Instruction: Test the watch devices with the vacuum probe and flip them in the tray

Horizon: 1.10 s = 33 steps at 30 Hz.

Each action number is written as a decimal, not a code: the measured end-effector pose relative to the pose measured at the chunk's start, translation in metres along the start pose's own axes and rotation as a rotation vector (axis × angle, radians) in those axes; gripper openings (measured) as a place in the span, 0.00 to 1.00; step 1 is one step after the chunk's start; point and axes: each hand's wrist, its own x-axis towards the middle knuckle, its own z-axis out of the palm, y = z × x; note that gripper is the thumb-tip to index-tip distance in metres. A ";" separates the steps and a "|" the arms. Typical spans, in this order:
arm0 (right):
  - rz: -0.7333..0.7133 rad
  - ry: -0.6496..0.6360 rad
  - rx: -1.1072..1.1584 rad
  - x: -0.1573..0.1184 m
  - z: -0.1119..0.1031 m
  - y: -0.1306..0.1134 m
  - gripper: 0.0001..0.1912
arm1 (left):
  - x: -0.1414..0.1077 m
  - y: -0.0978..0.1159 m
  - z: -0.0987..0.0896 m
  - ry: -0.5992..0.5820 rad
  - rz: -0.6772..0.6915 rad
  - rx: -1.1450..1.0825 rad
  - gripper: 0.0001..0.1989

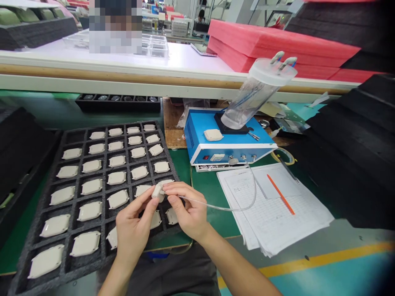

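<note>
A small off-white plastic casing [158, 191] is pinched between the thumb and fingers of my left hand [132, 226], turned partly on edge above the front right of the tray. My right hand [191, 211] is closed on the end of a thin clear tube [230, 209] and also touches the casing; the exact contact is hidden by my fingers. From there the tube curves right and up to the front of a blue box-shaped device [200, 128]. Beneath my hands lies a dark foam tray [74, 137] with rows of similar casings in its compartments.
On the blue device stand a tilted clear cylinder [247, 102] and another off-white casing [213, 135]. Papers [277, 230] with an orange stick [280, 194] lie to the right. Black stacked foam [354, 164] rises at the far right. A raised shelf edge [123, 82] runs across the back.
</note>
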 end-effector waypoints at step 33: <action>-0.006 0.004 -0.003 0.001 0.001 0.001 0.08 | 0.000 0.002 -0.001 -0.001 -0.026 0.006 0.18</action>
